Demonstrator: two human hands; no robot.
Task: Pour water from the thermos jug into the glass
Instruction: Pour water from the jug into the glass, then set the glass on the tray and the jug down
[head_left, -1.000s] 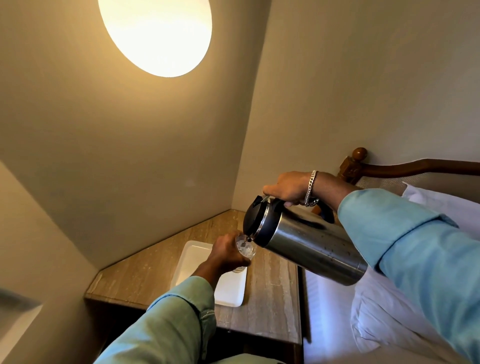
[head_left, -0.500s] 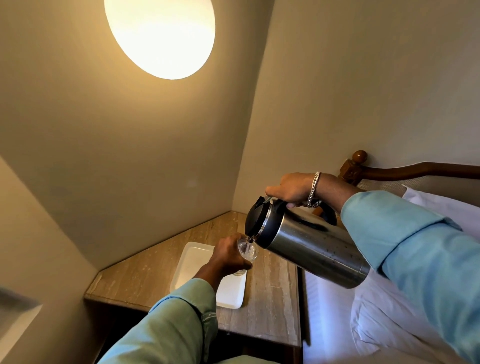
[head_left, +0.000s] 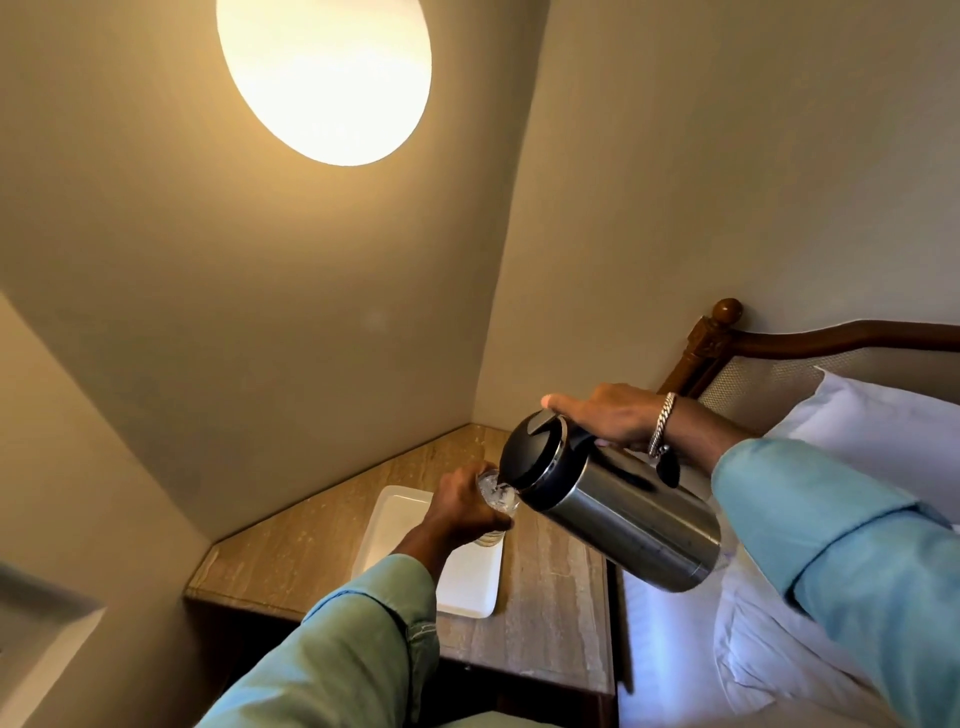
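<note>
My right hand (head_left: 608, 418) grips the black handle of the steel thermos jug (head_left: 623, 512), thumb lying on its black lid. The jug is tipped steeply to the left, its spout right over the mouth of the clear glass (head_left: 496, 499). My left hand (head_left: 460, 512) wraps around the glass and holds it in the air above the white tray (head_left: 402, 519). Water glints inside the glass; most of the glass is hidden by my fingers.
The tray lies on a marble-topped bedside table (head_left: 556, 587) set in the room's corner. To the right are a bed with white pillows (head_left: 878, 410) and a wooden headboard post (head_left: 711, 338). A round lit lamp (head_left: 324, 78) glows on the wall above.
The view shifted slightly. My right thumb has moved onto the jug's lid, and the jug's lid end now faces me more; the spout stays at the glass.
</note>
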